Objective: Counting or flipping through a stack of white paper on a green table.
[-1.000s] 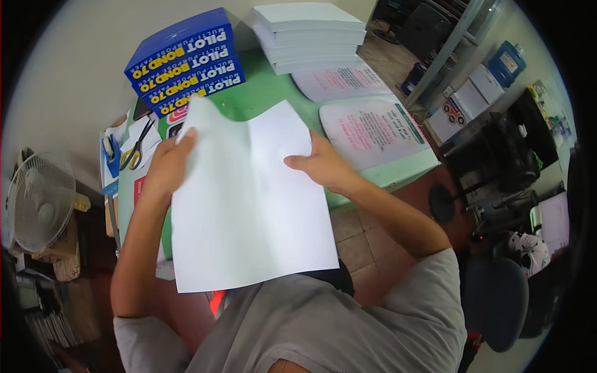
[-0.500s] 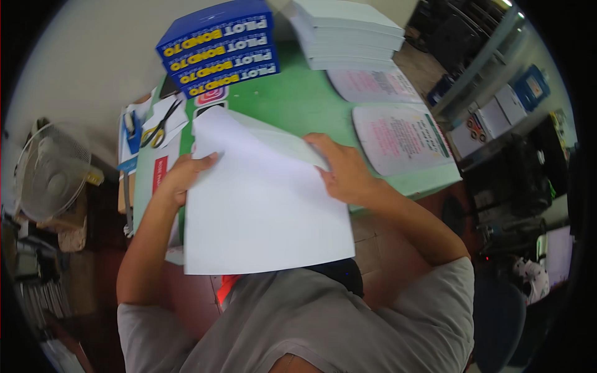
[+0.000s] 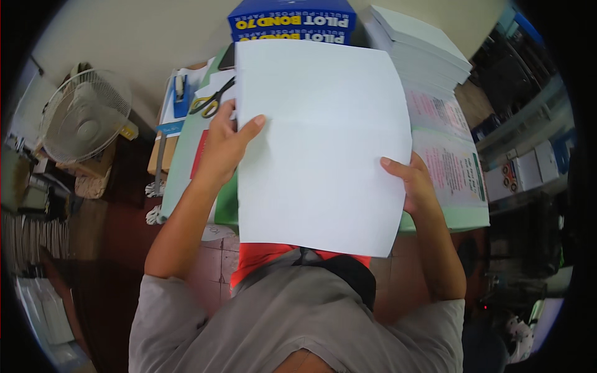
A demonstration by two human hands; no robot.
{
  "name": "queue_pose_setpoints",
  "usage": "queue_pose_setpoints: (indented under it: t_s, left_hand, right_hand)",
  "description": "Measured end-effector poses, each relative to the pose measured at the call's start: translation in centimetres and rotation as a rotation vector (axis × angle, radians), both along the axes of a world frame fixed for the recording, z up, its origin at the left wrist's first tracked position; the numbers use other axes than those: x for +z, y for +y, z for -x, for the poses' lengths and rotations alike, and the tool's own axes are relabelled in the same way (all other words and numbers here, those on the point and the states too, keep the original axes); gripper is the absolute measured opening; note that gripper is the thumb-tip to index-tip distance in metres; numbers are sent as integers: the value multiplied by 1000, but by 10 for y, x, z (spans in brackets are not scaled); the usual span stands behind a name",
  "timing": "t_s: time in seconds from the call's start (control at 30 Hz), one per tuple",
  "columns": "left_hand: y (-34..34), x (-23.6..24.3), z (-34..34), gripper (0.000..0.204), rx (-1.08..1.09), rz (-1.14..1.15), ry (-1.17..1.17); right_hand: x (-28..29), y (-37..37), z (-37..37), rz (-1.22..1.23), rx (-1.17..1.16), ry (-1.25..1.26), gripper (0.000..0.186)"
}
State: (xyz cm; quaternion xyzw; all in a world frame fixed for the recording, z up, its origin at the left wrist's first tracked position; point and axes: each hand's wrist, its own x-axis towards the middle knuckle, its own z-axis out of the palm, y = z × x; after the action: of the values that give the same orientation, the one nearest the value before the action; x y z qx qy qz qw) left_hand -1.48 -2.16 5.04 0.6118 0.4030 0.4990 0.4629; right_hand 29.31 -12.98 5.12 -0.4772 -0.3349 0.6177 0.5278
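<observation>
White paper sheet (image 3: 320,149) in the pinching grip of left hand (image 3: 225,146) and right hand (image 3: 415,183), blue carton (image 3: 292,22) behind.

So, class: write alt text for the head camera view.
A person's left hand and right hand hold a large white sheet of paper above a green table, with scissors and a paper stack behind.
</observation>
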Motion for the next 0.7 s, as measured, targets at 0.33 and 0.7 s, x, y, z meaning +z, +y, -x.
queue_pose_setpoints:
  t_s: [0.33, 0.7]
  left_hand:
    - [3, -15, 17, 48, -351, 1004, -271]
    - [-50, 7, -5, 58, -127, 13, 1023]
  right_hand:
    - [-29, -21, 32, -346, -36, -677, 57]
    - [-4, -5, 0, 162, 79, -106, 46]
